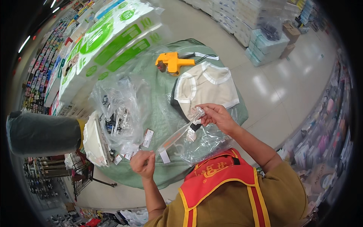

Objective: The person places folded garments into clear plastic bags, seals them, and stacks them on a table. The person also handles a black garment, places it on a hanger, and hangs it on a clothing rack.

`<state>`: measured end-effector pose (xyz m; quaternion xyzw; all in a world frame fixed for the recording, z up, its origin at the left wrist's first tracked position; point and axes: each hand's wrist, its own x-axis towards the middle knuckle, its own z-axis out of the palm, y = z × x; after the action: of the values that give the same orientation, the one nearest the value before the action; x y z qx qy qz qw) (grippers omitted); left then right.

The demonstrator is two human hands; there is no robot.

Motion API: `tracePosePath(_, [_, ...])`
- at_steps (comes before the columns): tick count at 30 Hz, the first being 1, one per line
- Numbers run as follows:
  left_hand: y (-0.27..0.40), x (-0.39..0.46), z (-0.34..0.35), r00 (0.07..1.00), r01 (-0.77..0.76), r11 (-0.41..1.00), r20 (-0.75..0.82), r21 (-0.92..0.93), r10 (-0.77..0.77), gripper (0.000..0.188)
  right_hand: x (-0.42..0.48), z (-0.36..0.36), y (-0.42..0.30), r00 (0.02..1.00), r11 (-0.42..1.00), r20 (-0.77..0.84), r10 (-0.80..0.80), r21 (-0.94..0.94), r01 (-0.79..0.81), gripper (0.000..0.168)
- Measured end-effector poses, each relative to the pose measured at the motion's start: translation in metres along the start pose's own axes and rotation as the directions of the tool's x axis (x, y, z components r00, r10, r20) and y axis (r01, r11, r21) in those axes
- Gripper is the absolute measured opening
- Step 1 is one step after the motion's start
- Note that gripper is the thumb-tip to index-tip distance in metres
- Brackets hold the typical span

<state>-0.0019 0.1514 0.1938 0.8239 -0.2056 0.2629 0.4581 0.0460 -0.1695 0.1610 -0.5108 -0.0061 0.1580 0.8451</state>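
Note:
A clear plastic clip hanger [177, 137] with an orange strip along its bar stretches between my two hands. My left hand [143, 164] pinches its lower left end. At the other end, the fingers of my right hand [217, 116] grip its clear clip. Just beyond the right hand lie beige briefs with white trim [212, 78], spread over a black garment [176, 103]. Crumpled clear plastic wrapping [204, 146] lies below that hand. White card tags [165, 157] rest near the left hand. Left of the hanger, an open clear bag [122, 110] holds several clear and black hanger parts.
A yellow price labeler [173, 63] lies on the green-covered surface [157, 105], beyond the briefs. Stacked beige pieces [96, 139] sit at its left edge, beside a dark plastic-wrapped roll [45, 133] and a shopping cart [82, 173]. Green-and-white packs [113, 42] rise behind.

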Motion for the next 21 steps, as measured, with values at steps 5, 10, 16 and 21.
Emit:
tracePosePath(5, [0.010,0.011,0.019,0.990,0.008,0.998,0.137,0.064,-0.017,0.016,-0.012,-0.023,-0.001,0.995,0.996,-0.092,0.030,0.089,-0.021,0.032])
tracePosePath(10, [0.004,0.012,0.040,0.963,0.228,0.962,0.182,-0.150,-0.200,0.040,-0.022,-0.043,0.000,0.975,0.997,-0.218,-0.033,0.064,0.047,0.030])
tracePosePath(16, [0.021,0.011,0.076,0.737,0.636,0.470,0.302,-0.612,-0.605,0.043,-0.036,-0.068,0.005,0.904,0.997,-0.428,-0.008,0.066,0.040,0.030])
tracePosePath(21, [0.010,-0.002,0.091,0.660,0.729,0.344,0.477,-0.591,-0.580,0.032,-0.046,-0.083,0.012,0.894,0.994,-0.448,-0.033,0.080,0.077,0.029])
